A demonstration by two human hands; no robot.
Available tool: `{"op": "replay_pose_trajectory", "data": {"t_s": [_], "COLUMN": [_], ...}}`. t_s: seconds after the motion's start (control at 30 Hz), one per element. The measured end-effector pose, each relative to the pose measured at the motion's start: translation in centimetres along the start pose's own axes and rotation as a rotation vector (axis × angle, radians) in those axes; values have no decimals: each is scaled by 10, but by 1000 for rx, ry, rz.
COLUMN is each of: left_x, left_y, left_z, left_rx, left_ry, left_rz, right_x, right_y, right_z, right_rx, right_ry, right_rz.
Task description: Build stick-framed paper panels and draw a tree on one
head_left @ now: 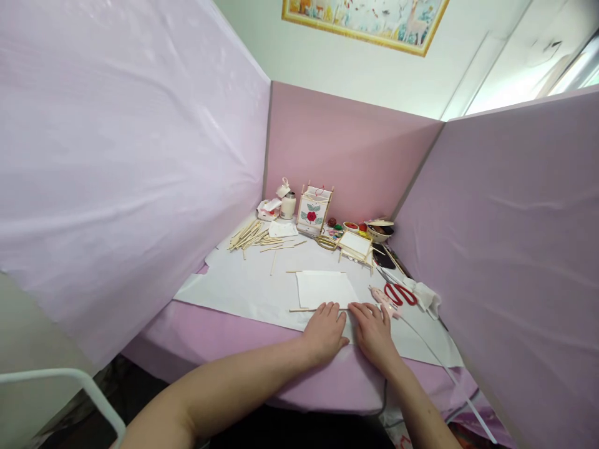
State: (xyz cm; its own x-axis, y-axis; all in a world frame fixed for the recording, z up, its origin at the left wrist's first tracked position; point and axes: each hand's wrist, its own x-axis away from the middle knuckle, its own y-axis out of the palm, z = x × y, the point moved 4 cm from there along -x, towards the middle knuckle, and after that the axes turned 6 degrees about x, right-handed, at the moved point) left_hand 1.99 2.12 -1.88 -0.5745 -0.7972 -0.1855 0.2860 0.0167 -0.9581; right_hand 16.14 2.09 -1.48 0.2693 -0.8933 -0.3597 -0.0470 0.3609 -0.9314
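Observation:
A white sheet (325,289) lies flat on the table before me, with a thin wooden stick (296,310) along its near edge and another stick (292,272) along its far edge. My left hand (327,332) rests on the near stick, palm down, its fingers laid over it. Close beside it, my right hand (372,329) lies flat at the sheet's near right corner, fingertips on the same edge. Both hands look open and press down rather than grasp. Just right of them is a pink glue gun (384,302), its cord running off to the right.
Red-handled scissors (400,294) lie beside the glue gun. Behind are loose sticks (250,237), a lantern-like frame with a red flower (314,211), gold-handled scissors (326,242), small stick frames (355,245) and a jar (287,206). Pink and lilac partitions (350,149) surround the table.

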Motion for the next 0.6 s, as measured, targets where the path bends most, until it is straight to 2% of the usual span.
{"op": "replay_pose_trajectory", "data": {"t_s": [0.2,0.33,0.43,0.6], "left_x": [5,7,9,13], "left_y": [-2,-3,-5,-10], "left_z": [0,0,2,1], "left_rx": [5,15,29,55], "left_ry": [-91,-76,-44,-109], "left_rz": [-26,-1,28,7], "right_x": [1,1,0,-1], "right_y": [-1,-3,-4,-5], "right_z": [1,-7,-20,-33], "right_rx": [-15,-10,-23,-88], "right_ry": [25,46,-12,-95], "right_rz": [-16,-5,5,-42]}}
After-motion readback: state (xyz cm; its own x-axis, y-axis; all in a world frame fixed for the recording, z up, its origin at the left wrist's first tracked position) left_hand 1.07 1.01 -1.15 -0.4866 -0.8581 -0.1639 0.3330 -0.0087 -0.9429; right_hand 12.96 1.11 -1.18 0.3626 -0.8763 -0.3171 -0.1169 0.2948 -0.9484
